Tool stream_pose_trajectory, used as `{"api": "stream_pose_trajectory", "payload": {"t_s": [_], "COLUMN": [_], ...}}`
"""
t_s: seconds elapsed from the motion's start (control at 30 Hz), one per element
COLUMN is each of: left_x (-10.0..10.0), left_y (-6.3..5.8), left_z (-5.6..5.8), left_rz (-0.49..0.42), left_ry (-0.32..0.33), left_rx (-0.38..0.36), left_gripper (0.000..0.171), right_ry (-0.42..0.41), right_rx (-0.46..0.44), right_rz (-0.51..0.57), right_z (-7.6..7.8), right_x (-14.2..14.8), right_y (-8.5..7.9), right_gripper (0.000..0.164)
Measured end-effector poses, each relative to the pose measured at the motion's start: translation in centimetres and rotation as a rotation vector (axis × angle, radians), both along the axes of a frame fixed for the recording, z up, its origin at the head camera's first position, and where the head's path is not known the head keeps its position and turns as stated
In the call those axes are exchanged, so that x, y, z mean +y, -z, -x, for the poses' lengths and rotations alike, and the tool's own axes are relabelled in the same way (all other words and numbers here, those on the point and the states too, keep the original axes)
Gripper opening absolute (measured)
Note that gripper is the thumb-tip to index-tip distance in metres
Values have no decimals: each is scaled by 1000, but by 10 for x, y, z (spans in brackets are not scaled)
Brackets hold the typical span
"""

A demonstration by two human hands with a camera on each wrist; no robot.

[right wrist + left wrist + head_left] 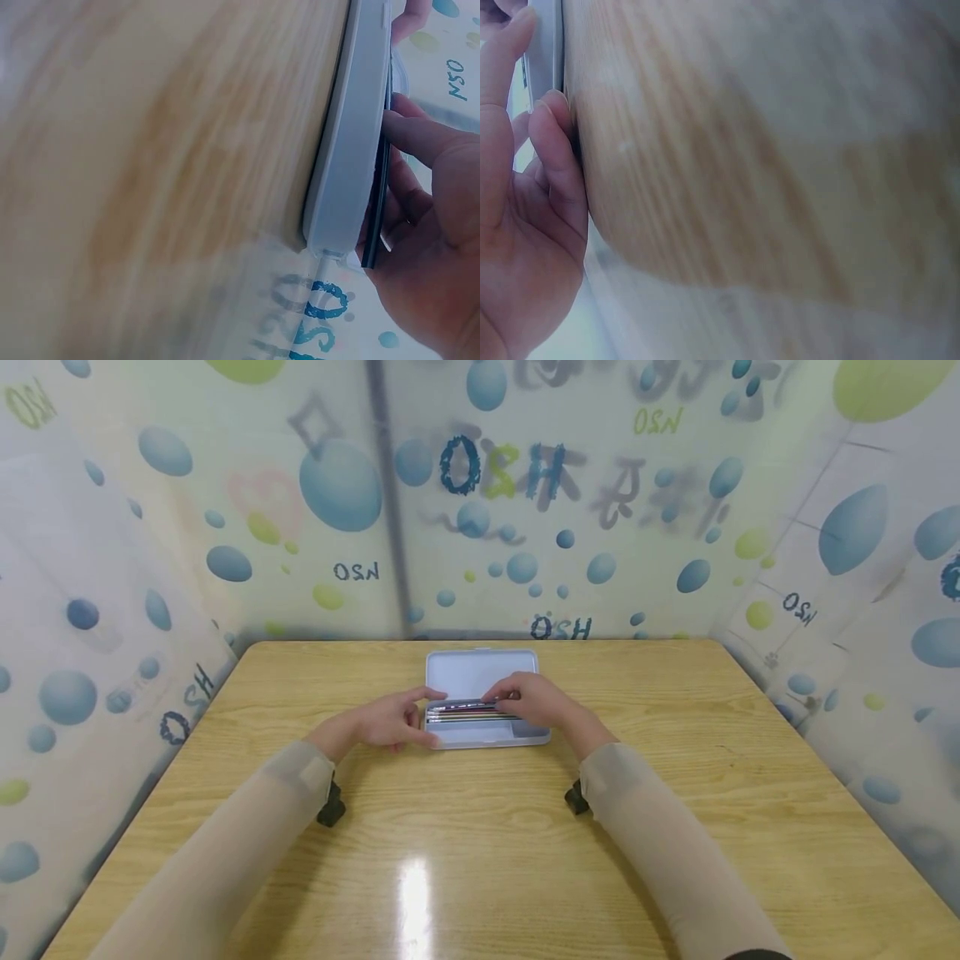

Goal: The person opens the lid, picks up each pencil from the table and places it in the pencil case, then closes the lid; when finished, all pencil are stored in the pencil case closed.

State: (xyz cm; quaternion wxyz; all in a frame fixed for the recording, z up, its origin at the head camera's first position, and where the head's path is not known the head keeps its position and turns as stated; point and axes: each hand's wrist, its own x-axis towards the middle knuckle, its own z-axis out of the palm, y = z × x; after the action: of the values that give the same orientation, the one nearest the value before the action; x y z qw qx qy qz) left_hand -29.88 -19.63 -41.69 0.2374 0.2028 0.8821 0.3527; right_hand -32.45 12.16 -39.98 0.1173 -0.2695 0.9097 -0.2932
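Note:
A pale blue-white pencil case (471,737) lies on the table with its lid (480,672) folded back. Several pencils (467,716) rest lengthwise in the tray. My left hand (386,720) grips the case's left end, thumb at the front corner and index finger toward the hinge. Over the right part of the tray, my right hand (536,700) pinches a dark pencil (379,202), whose end sticks out past the palm in the right wrist view. The far fingers of that hand are partly hidden behind the pencil and case.
The wooden table (465,827) extends around the case on all sides. A printed curtain (480,552) with dots and letters stands behind the far edge and along both sides. Dark wrist-worn cameras sit under both sleeves.

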Motion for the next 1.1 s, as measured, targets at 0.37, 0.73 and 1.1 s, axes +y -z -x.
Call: {"api": "stream_pose_trajectory", "payload": {"t_s": [0.37, 0.73, 1.1], "left_x": [1, 2, 1], "left_y": [-2, 2, -1], "left_z": [0, 0, -1], "left_rz": [11, 3, -3], "left_ry": [7, 9, 13], "left_rx": [10, 7, 11], "left_gripper": [89, 89, 91], "right_ry": [13, 9, 66], "right_rx": [-4, 10, 39], "right_rz": [-31, -13, 38], "right_z": [3, 4, 3], "right_x": [-5, 2, 37], "right_y": [-1, -1, -3], "right_gripper": [25, 25, 25]}}
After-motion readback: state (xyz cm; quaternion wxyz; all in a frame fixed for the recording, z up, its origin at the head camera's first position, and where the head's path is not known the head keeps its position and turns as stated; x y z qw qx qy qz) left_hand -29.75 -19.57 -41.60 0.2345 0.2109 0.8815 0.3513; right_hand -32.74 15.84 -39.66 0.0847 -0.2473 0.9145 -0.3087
